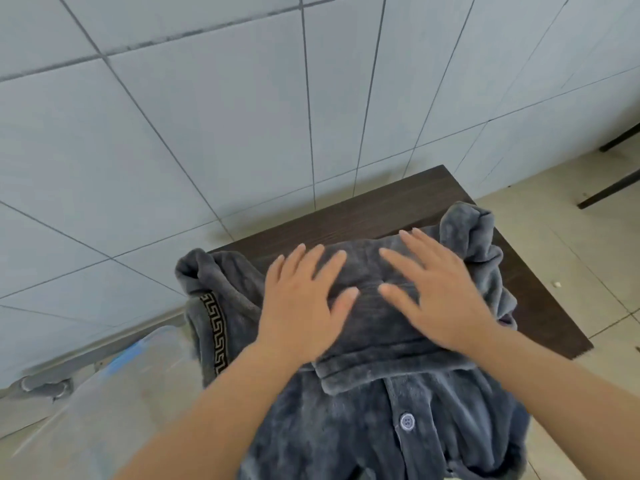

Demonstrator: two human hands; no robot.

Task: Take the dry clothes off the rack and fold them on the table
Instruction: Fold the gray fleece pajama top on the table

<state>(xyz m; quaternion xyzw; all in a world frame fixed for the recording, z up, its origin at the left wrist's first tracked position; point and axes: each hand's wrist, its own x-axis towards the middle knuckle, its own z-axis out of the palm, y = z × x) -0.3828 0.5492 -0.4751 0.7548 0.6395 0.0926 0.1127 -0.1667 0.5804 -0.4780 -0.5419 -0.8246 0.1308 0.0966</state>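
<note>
A grey fleece garment with buttons and a black-and-gold patterned trim lies on a small dark wooden table. Its upper part is folded over into a thick band across the table, and its lower part hangs toward me. My left hand lies flat on the left of the folded band, fingers spread. My right hand presses flat on the right of the band, fingers straight. One sleeve end bunches at the table's left edge, another at the far right.
A white tiled wall rises behind the table. A translucent plastic bin stands low at the left. Dark furniture legs show on the beige floor at the far right.
</note>
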